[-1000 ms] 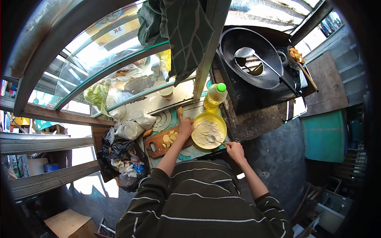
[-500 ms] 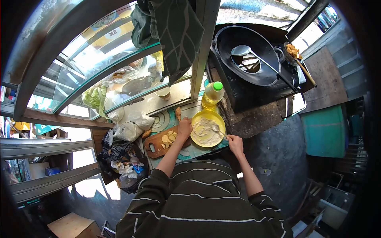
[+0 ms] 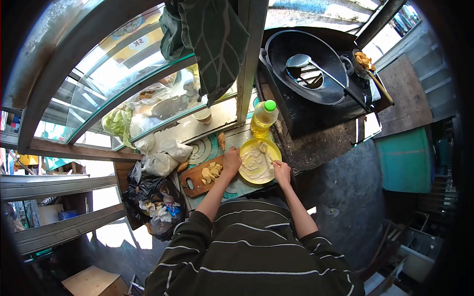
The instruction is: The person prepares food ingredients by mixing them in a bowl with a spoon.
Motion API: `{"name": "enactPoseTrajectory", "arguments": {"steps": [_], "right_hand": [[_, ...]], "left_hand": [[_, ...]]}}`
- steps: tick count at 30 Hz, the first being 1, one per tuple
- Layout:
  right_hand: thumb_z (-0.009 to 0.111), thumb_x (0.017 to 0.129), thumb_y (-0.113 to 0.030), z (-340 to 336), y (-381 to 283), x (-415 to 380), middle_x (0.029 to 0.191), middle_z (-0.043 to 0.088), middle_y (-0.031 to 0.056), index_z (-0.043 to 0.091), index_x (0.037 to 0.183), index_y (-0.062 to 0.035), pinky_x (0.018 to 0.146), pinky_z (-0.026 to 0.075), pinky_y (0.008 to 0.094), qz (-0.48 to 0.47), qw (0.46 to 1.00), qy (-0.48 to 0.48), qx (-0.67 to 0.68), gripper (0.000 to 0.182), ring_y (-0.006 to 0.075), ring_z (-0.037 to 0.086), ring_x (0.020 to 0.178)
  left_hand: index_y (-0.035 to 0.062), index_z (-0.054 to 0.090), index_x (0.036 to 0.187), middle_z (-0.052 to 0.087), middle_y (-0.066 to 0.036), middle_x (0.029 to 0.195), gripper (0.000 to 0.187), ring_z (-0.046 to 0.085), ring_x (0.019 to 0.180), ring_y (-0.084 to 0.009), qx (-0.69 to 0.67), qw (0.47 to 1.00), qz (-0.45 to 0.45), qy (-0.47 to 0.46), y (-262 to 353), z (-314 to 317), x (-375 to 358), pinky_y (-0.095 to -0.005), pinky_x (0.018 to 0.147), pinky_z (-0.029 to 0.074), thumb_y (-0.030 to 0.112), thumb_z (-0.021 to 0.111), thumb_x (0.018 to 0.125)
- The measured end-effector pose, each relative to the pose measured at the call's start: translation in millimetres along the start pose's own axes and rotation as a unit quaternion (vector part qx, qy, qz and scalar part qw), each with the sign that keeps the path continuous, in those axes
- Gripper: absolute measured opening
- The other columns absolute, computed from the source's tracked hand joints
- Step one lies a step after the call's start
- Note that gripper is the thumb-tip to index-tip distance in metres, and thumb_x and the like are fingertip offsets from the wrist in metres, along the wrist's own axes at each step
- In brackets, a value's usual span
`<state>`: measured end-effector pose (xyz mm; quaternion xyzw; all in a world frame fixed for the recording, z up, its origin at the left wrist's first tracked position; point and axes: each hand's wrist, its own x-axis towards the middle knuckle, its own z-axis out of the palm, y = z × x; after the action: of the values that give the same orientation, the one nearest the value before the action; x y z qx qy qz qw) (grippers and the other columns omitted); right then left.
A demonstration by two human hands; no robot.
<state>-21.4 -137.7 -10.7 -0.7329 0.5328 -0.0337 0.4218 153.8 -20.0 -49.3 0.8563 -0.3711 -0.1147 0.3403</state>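
A yellow bowl [image 3: 249,143] holds thick, pale batter [image 3: 256,170], streaked across its bottom and sides. My left hand [image 3: 232,160] is closed on the bowl's left rim. In my right hand [image 3: 282,172], fingers wrapped round its handle, is a spoon [image 3: 263,147] whose batter-coated head is at the upper right inside of the bowl. Left of the bowl lies a wooden cutting board [image 3: 194,185] with several pale yellow slices [image 3: 211,172] on it, partly behind my left forearm. A brown, elongated piece of food [image 3: 221,141] sits just beyond my left hand.
An oil bottle [image 3: 264,120] with a green cap stands behind the bowl. At the back right, a black wok [image 3: 326,93] on the stove holds a long-handled ladle [image 3: 299,60]. Fried food fills a strainer [image 3: 364,61]. A black rubbish bag [image 3: 136,190] is at left, below a glass case [image 3: 94,98].
My right hand has moved left and slightly up, closer to the bowl. The spoon's head has shifted to the upper part of the bowl. My left hand keeps hold of the rim.
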Motion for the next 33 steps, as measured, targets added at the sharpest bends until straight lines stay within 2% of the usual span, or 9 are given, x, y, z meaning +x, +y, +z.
{"name": "enactPoseTrajectory", "arguments": {"steps": [6, 11, 17, 20, 23, 27, 29, 31, 33], "right_hand": [[0.052, 0.079, -0.02, -30.7, -3.7, 4.8, 0.08, 0.064, 0.0199, 0.067, 0.093, -0.0061, 0.071, 0.047, 0.0366, 0.002, 1.0, -0.025, -0.015, 0.025, 0.0321, 0.063, 0.08], [0.052, 0.079, -0.02, -2.5, -27.2, -6.1, 0.088, 0.063, 0.0211, 0.066, 0.094, -0.0046, 0.078, 0.046, 0.0381, -0.034, 0.996, -0.052, -0.069, 0.026, 0.0332, 0.061, 0.088], [0.055, 0.079, -0.021, -36.7, 3.1, 4.8, 0.083, 0.065, 0.0166, 0.067, 0.092, -0.0057, 0.071, 0.048, 0.0339, -0.006, 0.999, -0.025, -0.045, 0.023, 0.0263, 0.064, 0.08], [0.054, 0.081, -0.021, -7.7, -16.4, 4.5, 0.088, 0.063, 0.0207, 0.064, 0.097, -0.0028, 0.075, 0.048, 0.0372, -0.048, 0.998, 0.005, -0.045, 0.027, 0.0337, 0.061, 0.085], [0.054, 0.081, -0.023, 3.2, -16.2, -15.3, 0.086, 0.062, 0.0214, 0.066, 0.097, -0.0054, 0.076, 0.047, 0.0379, -0.093, 0.987, -0.085, -0.096, 0.027, 0.0362, 0.06, 0.084], [0.052, 0.081, -0.023, -53.9, 1.7, -14.6, 0.087, 0.062, 0.02, 0.066, 0.096, -0.0077, 0.075, 0.048, 0.0388, -0.037, 0.988, -0.099, -0.109, 0.026, 0.0338, 0.061, 0.084], [0.054, 0.081, -0.022, -50.8, 16.5, -5.5, 0.082, 0.064, 0.018, 0.065, 0.099, -0.0075, 0.068, 0.049, 0.0362, -0.048, 0.996, -0.034, -0.072, 0.026, 0.0288, 0.064, 0.078], [0.053, 0.082, -0.022, -27.5, 1.4, -18.9, 0.082, 0.062, 0.021, 0.065, 0.098, -0.0065, 0.067, 0.048, 0.0366, -0.061, 0.995, -0.011, -0.073, 0.026, 0.0321, 0.063, 0.079], [0.053, 0.082, -0.023, -8.6, 2.5, -33.6, 0.082, 0.061, 0.0218, 0.065, 0.099, -0.007, 0.067, 0.048, 0.0366, -0.069, 0.991, -0.065, -0.091, 0.026, 0.0336, 0.062, 0.08]], "left_hand": [[0.0009, 0.06, 0.078, 0.054, -0.018, 0.074, 0.01, 0.055, 0.07, -0.0366, 0.012, 1.0, 0.002, 0.006, -4.7, 3.8, -0.2, -0.0429, 0.063, 0.045, 0.005, 0.053, 0.073], [-0.002, 0.059, 0.08, 0.055, -0.019, 0.08, 0.013, 0.057, 0.074, -0.036, 0.03, 0.999, -0.01, -0.03, 5.6, -3.9, 1.1, -0.0416, 0.066, 0.048, 0.0, 0.048, 0.073], [0.0011, 0.061, 0.08, 0.055, -0.019, 0.076, 0.013, 0.056, 0.072, -0.0372, 0.02, 1.0, -0.006, 0.006, -0.7, 4.0, -0.2, -0.0431, 0.064, 0.046, 0.005, 0.051, 0.072], [0.0009, 0.06, 0.081, 0.055, -0.019, 0.077, 0.013, 0.056, 0.073, -0.0371, 0.02, 1.0, -0.014, -0.005, 0.8, 1.5, -0.3, -0.043, 0.065, 0.046, 0.005, 0.051, 0.072], [-0.0026, 0.058, 0.081, 0.054, -0.018, 0.081, 0.013, 0.057, 0.075, -0.036, 0.039, 0.999, -0.005, -0.02, 2.0, -2.8, -0.7, -0.0417, 0.066, 0.048, -0.001, 0.048, 0.073], [-0.0025, 0.058, 0.08, 0.054, -0.018, 0.081, 0.012, 0.057, 0.074, -0.036, 0.023, 0.999, -0.021, -0.017, 5.9, -5.1, 1.3, -0.042, 0.066, 0.048, -0.001, 0.048, 0.073], [-0.0023, 0.058, 0.08, 0.054, -0.018, 0.081, 0.012, 0.057, 0.074, -0.036, 0.035, 0.999, -0.001, -0.016, 4.0, -4.3, -1.4, -0.0419, 0.066, 0.048, -0.001, 0.048, 0.073], [-0.0024, 0.058, 0.08, 0.054, -0.018, 0.081, 0.012, 0.057, 0.074, -0.036, 0.038, 0.999, -0.007, -0.016, 7.1, -4.2, -1.5, -0.0417, 0.066, 0.048, -0.001, 0.048, 0.073], [-0.0024, 0.058, 0.08, 0.054, -0.018, 0.081, 0.012, 0.057, 0.074, -0.0361, 0.043, 0.999, -0.014, -0.013, 7.6, -5.1, -0.2, -0.0414, 0.066, 0.048, -0.001, 0.048, 0.073]]}}
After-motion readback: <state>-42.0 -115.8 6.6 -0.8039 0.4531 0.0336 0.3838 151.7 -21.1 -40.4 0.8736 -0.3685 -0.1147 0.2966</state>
